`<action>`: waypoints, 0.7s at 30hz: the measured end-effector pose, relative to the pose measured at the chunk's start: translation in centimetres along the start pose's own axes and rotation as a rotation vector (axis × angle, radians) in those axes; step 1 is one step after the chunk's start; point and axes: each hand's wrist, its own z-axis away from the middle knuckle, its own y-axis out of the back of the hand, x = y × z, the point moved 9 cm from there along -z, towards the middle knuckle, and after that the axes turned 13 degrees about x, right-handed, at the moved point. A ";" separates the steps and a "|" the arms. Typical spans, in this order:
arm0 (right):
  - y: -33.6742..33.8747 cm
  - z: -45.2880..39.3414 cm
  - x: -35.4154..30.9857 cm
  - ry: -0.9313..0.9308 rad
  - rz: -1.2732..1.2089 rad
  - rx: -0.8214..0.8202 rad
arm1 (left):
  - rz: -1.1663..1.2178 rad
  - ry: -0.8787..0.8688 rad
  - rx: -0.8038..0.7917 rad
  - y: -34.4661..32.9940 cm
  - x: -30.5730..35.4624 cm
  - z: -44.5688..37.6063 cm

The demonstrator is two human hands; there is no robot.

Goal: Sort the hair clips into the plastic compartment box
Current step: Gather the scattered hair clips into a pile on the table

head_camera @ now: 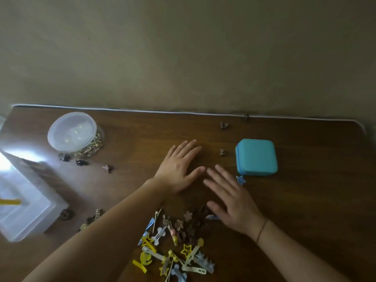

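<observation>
A person's left hand [179,166] lies flat, fingers straight, on the wooden tabletop [305,200], its grip open and holding nothing. The right hand [230,198], blurred, hovers at its four o'clock with fingers spread, grip likewise open, just above the far edge of a pile of hair clips [177,243] heaped at six o'clock on the tabletop. The clear plastic compartment box [26,208] sits at nine o'clock, washed in glare. A lidded round tub [72,132] of gold trinkets stands at ten o'clock, a teal zip case [256,157] at two o'clock. Stray small clips [223,152] dot the wood between them.
</observation>
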 end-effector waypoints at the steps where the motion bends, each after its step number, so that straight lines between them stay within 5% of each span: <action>1: 0.2 -0.3 1.4 -0.035 0.050 -0.022 | 0.001 -0.032 -0.025 -0.5 0.6 -0.6; 7: -1.8 0.4 2.3 -0.017 0.080 -0.155 | 0.137 -0.206 -0.043 -1.5 3.6 0.7; 15: -4.1 5.6 -5.4 0.065 -0.243 -0.346 | 0.274 -0.247 -0.056 -0.2 3.1 11.0; 18: -4.5 6.9 -6.6 0.233 -0.111 -0.257 | 0.267 -0.315 -0.074 -0.3 3.6 12.9; 21: -2.3 4.5 -5.8 0.190 -0.174 -0.062 | 0.310 -0.304 0.010 0.8 3.7 11.0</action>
